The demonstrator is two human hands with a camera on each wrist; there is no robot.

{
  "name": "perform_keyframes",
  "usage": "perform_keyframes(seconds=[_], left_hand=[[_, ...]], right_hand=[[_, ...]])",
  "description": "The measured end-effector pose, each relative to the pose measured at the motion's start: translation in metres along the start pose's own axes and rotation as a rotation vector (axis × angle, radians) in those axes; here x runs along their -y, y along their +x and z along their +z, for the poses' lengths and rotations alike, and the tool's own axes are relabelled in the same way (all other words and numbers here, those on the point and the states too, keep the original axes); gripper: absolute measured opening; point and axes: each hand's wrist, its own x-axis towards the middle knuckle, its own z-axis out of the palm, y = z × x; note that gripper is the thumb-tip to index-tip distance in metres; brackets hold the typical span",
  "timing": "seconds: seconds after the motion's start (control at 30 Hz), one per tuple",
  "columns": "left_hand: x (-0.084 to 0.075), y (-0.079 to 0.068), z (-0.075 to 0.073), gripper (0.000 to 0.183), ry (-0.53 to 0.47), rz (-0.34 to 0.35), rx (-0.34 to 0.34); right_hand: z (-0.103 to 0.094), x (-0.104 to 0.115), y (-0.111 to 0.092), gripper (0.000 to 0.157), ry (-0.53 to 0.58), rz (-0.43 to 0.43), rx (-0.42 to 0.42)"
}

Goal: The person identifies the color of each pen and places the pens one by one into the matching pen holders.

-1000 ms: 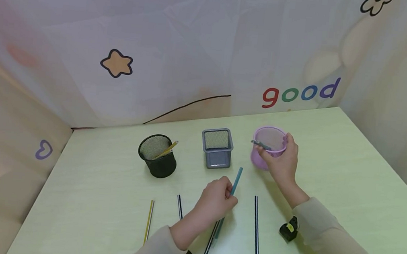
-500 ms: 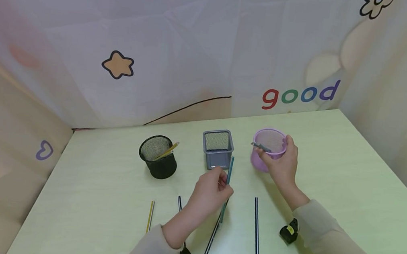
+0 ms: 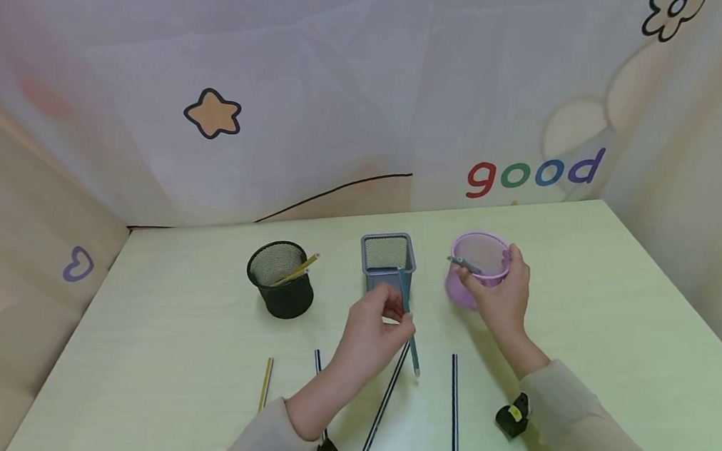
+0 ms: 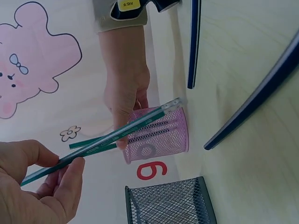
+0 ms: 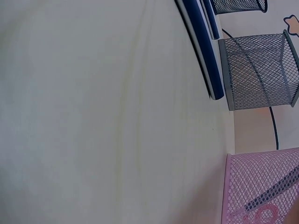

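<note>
My left hand (image 3: 373, 327) pinches a teal pencil (image 3: 415, 355) between thumb and fingers, above the table in front of the grey square mesh pen holder (image 3: 369, 281). In the left wrist view the raised pencil (image 4: 126, 132) points its eraser end toward the pink-purple mesh pen holder (image 4: 156, 140). My right hand (image 3: 501, 299) grips that round pen holder (image 3: 458, 291) by its rim. Teal pencils (image 3: 464, 265) lean inside it, their ends showing over the rim. The right wrist view catches only a sliver of the right hand at its lower right edge.
A black round mesh pen holder (image 3: 288, 301) with yellow pencils (image 3: 295, 271) stands at the left. Dark striped pencils (image 3: 455, 420) and a yellow pencil (image 3: 266, 382) lie on the near table (image 3: 182, 353). A printed cloth (image 3: 321, 93) hangs behind.
My left hand has moved slightly up and left with the teal pencil. The pencil has turned from leaning right to leaning left, its lower end swinging right. The right hand keeps its place.
</note>
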Motion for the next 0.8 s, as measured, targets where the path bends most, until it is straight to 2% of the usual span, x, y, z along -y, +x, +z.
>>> perform_keyframes(seconds=[0.37,0.5,0.8], left_hand=[[-0.004,0.008,-0.005,0.014,-0.125,0.143,-0.059],[-0.004,0.012,-0.006,0.016,-0.13,0.195,-0.106],[-0.001,0.022,-0.007,0.02,-0.174,0.246,-0.228]], right_hand=[[-0.001,0.0,0.0,0.094,0.007,-0.005,-0.001],[-0.001,0.0,0.001,0.094,0.002,0.006,0.003],[0.0,0.001,0.001,0.093,-0.005,0.017,0.007]])
